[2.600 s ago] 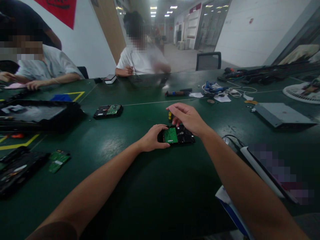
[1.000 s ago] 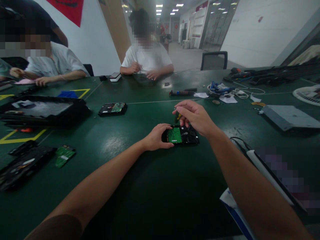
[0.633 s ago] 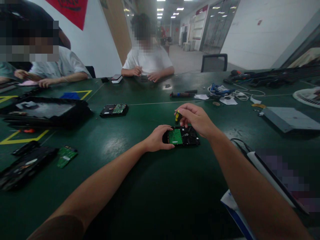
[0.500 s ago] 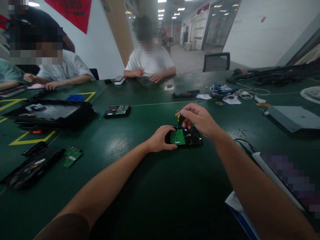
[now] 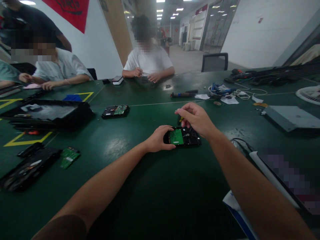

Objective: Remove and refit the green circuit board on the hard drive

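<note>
A hard drive lies flat on the table with its green circuit board facing up. My left hand grips its left end, thumb along the near edge and fingers along the far edge. Above the drive's far edge, my right hand is closed around a small screwdriver with a black-and-yellow handle. Its tip is hidden, so I cannot tell whether it touches the drive. Another hard drive rests farther left. Nearer on the left are a loose green circuit board and a dark drive-like part.
Black trays stand at the left. A flat grey metal box sits at the right, with cables and blue gloves behind it. A screen-like device lies beside my right forearm. Across the table a person works.
The screwdriver handle has turned slightly in my right hand's fingers, showing its yellow differently. My left hand and the drive stay together; the whole view has shifted a little.
</note>
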`<state>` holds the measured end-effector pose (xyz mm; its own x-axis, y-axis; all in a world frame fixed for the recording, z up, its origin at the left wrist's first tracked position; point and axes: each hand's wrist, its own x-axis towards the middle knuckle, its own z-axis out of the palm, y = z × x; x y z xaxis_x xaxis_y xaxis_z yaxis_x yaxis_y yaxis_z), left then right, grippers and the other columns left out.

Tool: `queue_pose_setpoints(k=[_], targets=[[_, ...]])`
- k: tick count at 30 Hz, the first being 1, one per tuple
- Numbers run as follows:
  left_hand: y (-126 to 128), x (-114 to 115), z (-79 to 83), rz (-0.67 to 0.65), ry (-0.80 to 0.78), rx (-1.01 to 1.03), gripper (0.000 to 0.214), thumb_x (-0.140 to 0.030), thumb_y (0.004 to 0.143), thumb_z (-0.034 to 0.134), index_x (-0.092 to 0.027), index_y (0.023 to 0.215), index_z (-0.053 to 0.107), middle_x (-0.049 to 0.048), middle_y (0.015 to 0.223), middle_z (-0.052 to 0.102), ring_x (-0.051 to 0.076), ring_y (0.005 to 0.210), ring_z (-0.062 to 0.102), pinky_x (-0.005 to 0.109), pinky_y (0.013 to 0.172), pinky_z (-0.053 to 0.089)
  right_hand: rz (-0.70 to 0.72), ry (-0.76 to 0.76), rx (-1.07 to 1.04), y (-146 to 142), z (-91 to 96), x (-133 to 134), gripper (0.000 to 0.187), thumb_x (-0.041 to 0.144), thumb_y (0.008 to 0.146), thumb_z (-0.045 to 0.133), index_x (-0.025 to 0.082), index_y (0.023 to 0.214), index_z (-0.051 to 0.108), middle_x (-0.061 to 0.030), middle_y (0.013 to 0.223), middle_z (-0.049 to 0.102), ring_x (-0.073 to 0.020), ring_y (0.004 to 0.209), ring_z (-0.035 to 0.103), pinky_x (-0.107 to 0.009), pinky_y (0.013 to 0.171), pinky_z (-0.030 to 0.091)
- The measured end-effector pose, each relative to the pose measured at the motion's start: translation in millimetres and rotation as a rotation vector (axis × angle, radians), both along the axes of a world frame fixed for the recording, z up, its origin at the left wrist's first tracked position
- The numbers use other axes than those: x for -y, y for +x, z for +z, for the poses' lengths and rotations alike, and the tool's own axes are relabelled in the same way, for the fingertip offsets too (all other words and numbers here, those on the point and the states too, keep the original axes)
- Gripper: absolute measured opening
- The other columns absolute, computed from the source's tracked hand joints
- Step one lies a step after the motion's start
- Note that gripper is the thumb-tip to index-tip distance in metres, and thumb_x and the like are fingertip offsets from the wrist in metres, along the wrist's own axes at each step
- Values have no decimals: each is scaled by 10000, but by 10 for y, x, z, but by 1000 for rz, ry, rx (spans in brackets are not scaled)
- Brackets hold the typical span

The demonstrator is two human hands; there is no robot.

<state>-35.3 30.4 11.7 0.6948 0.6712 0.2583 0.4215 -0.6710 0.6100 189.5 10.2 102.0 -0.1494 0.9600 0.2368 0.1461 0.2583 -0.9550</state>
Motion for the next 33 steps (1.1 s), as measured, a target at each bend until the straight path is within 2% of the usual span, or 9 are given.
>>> queue_pose_setpoints(k=[3, 6, 11, 14, 17, 21, 24, 27, 33], targets=[[4, -10, -23, -6, 11, 14, 789, -493, 721, 889, -216, 1391, 576, 153, 1472, 570, 360, 1390, 512, 559, 1193, 405, 46, -12, -55, -35, -12, -9, 305, 532, 992, 604, 235, 1057, 605, -50, 1039, 728, -105, 579, 655, -262, 477, 448], [7, -12, -43, -2, 18, 22, 793, -495, 718, 891, -220, 1391, 574, 153, 1469, 572, 358, 1388, 517, 557, 1195, 403, 58, -5, -48, -46, -15, -18, 311, 510, 1036, 519, 245, 1127, 654, -37, 996, 706, -105, 596, 661, -268, 519, 482], [8, 2, -31, 5, 21, 25, 775, -480, 733, 885, -203, 1386, 574, 165, 1471, 569, 354, 1394, 511, 546, 1198, 405, 21, 69, 62, 2, -21, -21, 275, 503, 977, 648, 230, 1003, 661, -5, 859, 653, -97, 594, 593, -254, 495, 423], [7, 8, -13, 1, 18, 11, 775, -480, 739, 880, -195, 1390, 570, 169, 1465, 573, 353, 1396, 508, 545, 1191, 413, 18, 41, 36, 8, -16, -10, 279, 487, 940, 704, 227, 961, 605, -16, 902, 690, -95, 581, 583, -252, 469, 398], [7, 6, -9, -1, 21, 10, 774, -475, 735, 882, -197, 1386, 571, 165, 1464, 575, 354, 1397, 508, 552, 1194, 407, 59, -1, -21, -17, -1, 2, 271, 490, 968, 658, 228, 1008, 600, -42, 1018, 726, -84, 545, 586, -249, 437, 374], [6, -5, -27, 1, 22, 5, 781, -486, 733, 881, -196, 1389, 571, 166, 1473, 569, 356, 1399, 508, 552, 1197, 403, 107, -45, -64, -39, 13, 4, 311, 484, 1030, 530, 218, 1100, 675, -58, 1034, 712, -89, 573, 614, -255, 478, 431], [5, -11, -42, 4, 24, 7, 787, -491, 728, 885, -209, 1392, 571, 159, 1482, 564, 355, 1401, 508, 553, 1201, 400, 84, -28, -31, -26, 15, 1, 306, 472, 1023, 551, 232, 1132, 705, -32, 937, 686, -95, 583, 603, -251, 482, 416], [4, -6, -38, 7, 23, 8, 789, -488, 729, 886, -203, 1394, 571, 163, 1480, 563, 353, 1406, 504, 542, 1206, 400, 36, 44, 60, -5, 13, 0, 291, 499, 983, 636, 230, 1050, 724, -6, 832, 649, -93, 587, 563, -241, 478, 381], [8, 18, 5, 5, 6, 12, 778, -467, 726, 890, -197, 1386, 577, 164, 1470, 572, 356, 1397, 508, 550, 1191, 416, 29, 4, 19, -1, 7, 1, 303, 500, 921, 724, 226, 963, 599, -30, 944, 720, -84, 555, 549, -247, 454, 378]])
